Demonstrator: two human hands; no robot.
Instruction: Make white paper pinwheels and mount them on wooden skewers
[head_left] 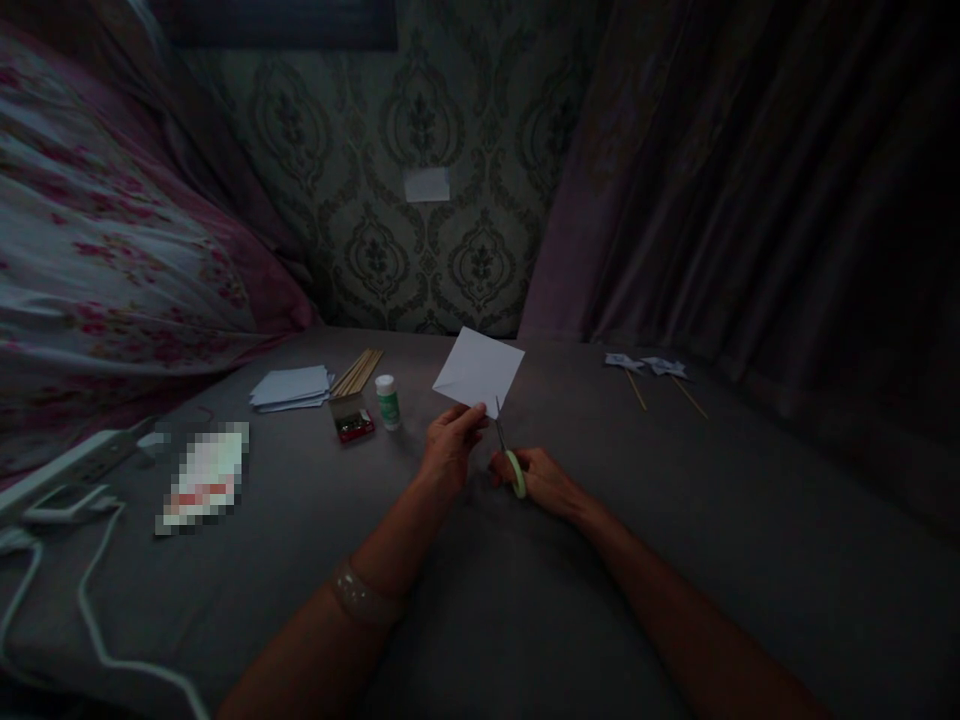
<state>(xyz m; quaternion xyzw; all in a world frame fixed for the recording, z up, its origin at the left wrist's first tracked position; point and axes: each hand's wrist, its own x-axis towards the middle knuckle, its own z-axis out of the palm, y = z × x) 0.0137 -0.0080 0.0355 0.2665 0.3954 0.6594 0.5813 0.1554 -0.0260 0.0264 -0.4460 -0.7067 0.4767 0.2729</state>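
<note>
Between thumb and fingers, my left hand (450,440) pinches the near corner of a white square sheet of paper (481,368), which is held up off the surface and tilted. A short line, a cut or a crease, shows near the sheet's left corner. My right hand (544,480) grips a pair of scissors (516,474) with pale green handles. The blades point away from me and meet the paper's near edge, just right of my left fingertips. Whether the blades are parted is too dark to tell.
Left of my hands stand a white-capped green bottle (388,403), a small red box of pins (355,425), wooden sticks (358,372) and a paper stack (292,388). Two paper pinwheels (664,368) on sticks lie at right. A power strip (79,465) with cables lies far left.
</note>
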